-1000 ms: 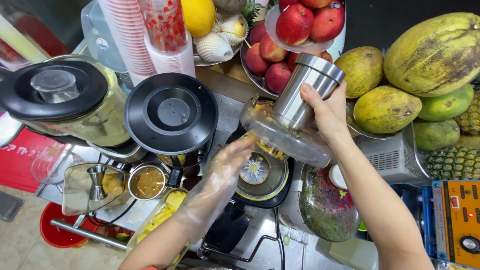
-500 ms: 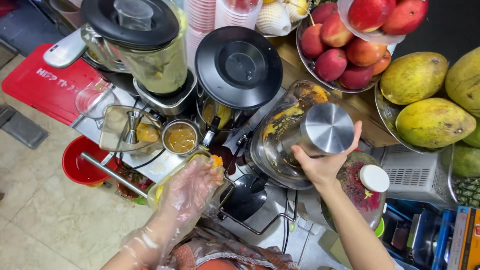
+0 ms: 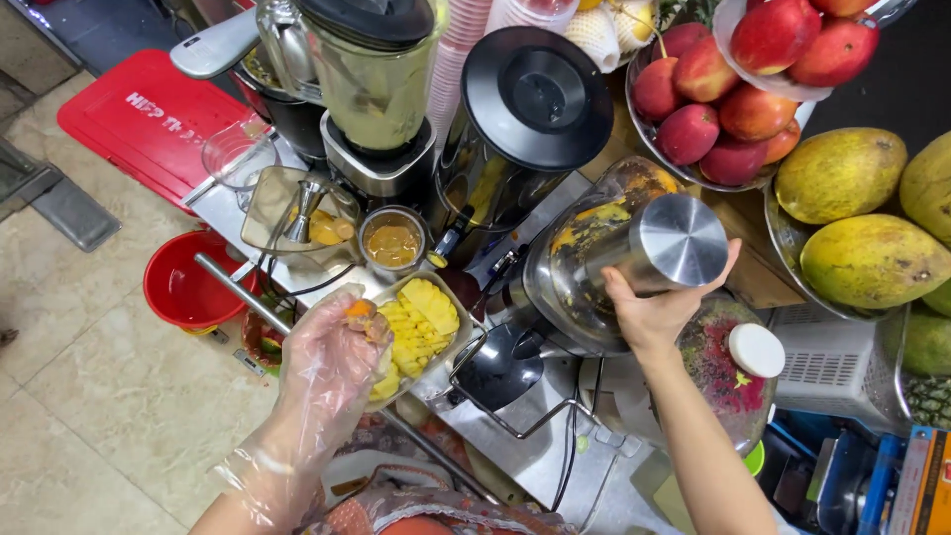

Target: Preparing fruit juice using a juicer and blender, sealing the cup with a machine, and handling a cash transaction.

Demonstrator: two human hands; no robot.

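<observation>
The left hand (image 3: 332,357) wears a loose, clear plastic glove, crinkled and glossy, that runs past the wrist and bunches in folds along the forearm. The right hand (image 3: 659,307) is bare, as is its forearm, with no sleeve, ring or watch showing.

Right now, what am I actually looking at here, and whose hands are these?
You are looking down through a camera worn on a person's head, so both hands are that person's own; there is no robot. The left hand, in a clear plastic glove, holds a small orange piece of fruit above a metal tray of yellow fruit pieces. The bare right hand grips a shiny steel cylinder set in the clear lid of a juicer. Around them stand a blender, a black-lidded jug, bowls of red apples and large green-yellow mangoes. A red bucket sits on the floor.
</observation>
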